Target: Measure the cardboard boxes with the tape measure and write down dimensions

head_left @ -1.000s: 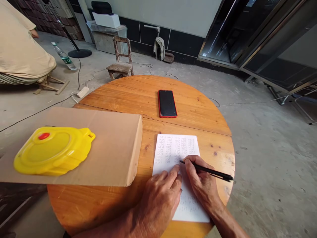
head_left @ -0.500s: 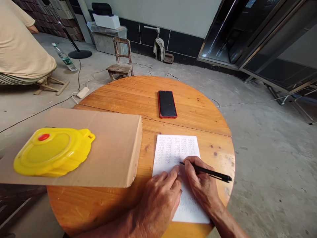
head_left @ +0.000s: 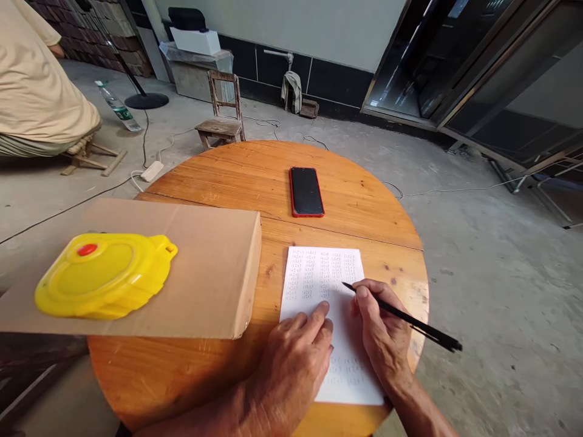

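Note:
A sheet of white paper [head_left: 334, 328] with columns of handwritten characters lies on the round wooden table [head_left: 355, 182]. In my right hand [head_left: 385, 325] is a black pen [head_left: 410, 317], pinched between thumb and fingers, its tip over the upper right part of the writing. I cannot tell whether the tip touches the sheet. My left hand [head_left: 298, 364] rests palm down on the paper's left side, fingers stretched out, holding nothing. Part of the lower writing is hidden beneath my hands.
A phone in a red case [head_left: 306, 192] lies beyond the paper. To the left, a cardboard box [head_left: 204, 273] carries a yellow case with a red button [head_left: 107, 273]. A small wooden chair [head_left: 222, 124] stands behind the table. A person [head_left: 40, 91] sits at far left near a water bottle [head_left: 117, 107].
My right hand has moved right with the pen, and the pen tip has shifted right and slightly up from the line of writing. My left hand stays nearly in place.

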Available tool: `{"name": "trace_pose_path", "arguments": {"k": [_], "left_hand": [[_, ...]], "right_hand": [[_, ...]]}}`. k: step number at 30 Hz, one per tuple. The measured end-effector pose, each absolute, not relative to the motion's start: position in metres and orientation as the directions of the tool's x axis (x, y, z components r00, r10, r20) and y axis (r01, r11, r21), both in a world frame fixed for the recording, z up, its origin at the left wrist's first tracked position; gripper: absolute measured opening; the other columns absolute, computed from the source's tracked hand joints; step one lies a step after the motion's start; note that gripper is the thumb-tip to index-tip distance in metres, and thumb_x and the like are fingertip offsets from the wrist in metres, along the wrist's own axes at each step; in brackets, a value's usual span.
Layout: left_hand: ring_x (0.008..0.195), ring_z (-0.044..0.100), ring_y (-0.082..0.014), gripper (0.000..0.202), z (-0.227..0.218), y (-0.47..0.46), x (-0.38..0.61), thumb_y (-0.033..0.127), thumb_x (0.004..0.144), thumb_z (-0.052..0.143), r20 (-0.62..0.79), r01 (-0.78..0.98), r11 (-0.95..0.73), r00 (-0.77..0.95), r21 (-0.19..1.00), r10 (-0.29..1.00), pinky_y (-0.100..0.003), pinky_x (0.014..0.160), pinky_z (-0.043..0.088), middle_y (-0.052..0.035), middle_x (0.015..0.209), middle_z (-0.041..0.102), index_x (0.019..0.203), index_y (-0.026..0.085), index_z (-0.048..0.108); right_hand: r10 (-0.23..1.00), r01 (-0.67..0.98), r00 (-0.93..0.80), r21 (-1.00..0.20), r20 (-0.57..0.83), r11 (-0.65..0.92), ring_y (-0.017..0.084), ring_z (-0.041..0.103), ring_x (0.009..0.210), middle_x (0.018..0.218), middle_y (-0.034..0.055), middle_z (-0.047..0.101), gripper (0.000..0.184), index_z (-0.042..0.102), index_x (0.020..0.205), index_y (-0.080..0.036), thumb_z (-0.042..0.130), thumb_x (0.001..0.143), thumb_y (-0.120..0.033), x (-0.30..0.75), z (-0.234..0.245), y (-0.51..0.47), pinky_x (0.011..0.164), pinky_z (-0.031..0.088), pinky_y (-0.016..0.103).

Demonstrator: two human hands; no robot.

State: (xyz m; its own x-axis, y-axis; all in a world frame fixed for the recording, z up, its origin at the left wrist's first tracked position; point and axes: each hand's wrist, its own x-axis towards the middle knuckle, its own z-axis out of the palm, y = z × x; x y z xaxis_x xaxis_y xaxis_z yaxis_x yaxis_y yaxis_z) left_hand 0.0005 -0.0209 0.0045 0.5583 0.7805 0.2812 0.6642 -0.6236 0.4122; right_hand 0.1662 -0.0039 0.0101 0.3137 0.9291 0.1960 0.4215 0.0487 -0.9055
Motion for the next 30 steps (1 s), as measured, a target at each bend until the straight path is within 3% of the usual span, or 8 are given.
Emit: {"name": "trace_pose_path", "arguments": {"k": [7,13,21,30], "left_hand": [[0.095,0.067,-0.0248,0.025,0.003,-0.022,0.002,0.011,0.085,0.057,0.225,0.679,-0.608,0.570,0.412,0.790,-0.042,0.081,0.059,-0.0076,0.131,0.062,0.108,0.016,0.063],[0.102,0.064,-0.0275,0.029,0.023,-0.037,-0.008,0.011,0.081,0.061,0.157,0.747,-0.599,0.580,0.288,0.799,-0.044,0.085,0.057,-0.0103,0.134,0.060,0.109,0.017,0.064],[0.121,0.054,-0.0281,0.038,0.005,-0.079,-0.041,0.011,0.078,0.064,0.284,0.766,-0.546,0.470,0.340,0.836,-0.046,0.097,0.050,-0.0073,0.135,0.060,0.114,0.022,0.065],[0.120,0.054,-0.0285,0.034,-0.010,-0.088,-0.032,0.011,0.083,0.054,0.334,0.807,-0.458,0.344,0.373,0.878,-0.048,0.097,0.048,-0.0060,0.133,0.061,0.113,0.023,0.066]], "right_hand": [[0.917,0.380,0.325,-0.920,0.232,0.098,0.014,0.058,0.062,0.070,-0.0010,0.063,0.017,0.066,0.091,-0.021,0.058,0.092,-0.035,0.164,0.008,0.005,0.062,0.050,0.027],[0.957,0.399,0.237,-0.915,0.168,0.062,0.021,0.067,0.089,0.105,0.0081,0.071,0.030,0.066,0.109,-0.020,0.057,0.092,-0.043,0.176,0.025,0.001,0.079,0.054,0.035],[0.966,0.582,0.165,-0.810,0.198,0.067,0.025,0.067,0.097,0.107,0.0095,0.072,0.029,0.067,0.109,-0.021,0.053,0.095,-0.042,0.197,0.020,-0.050,0.085,0.054,0.038],[0.964,0.595,0.149,-0.798,0.221,0.091,0.025,0.067,0.100,0.109,0.0080,0.072,0.032,0.065,0.113,-0.022,0.050,0.095,-0.043,0.197,-0.001,-0.070,0.090,0.052,0.037]]}}
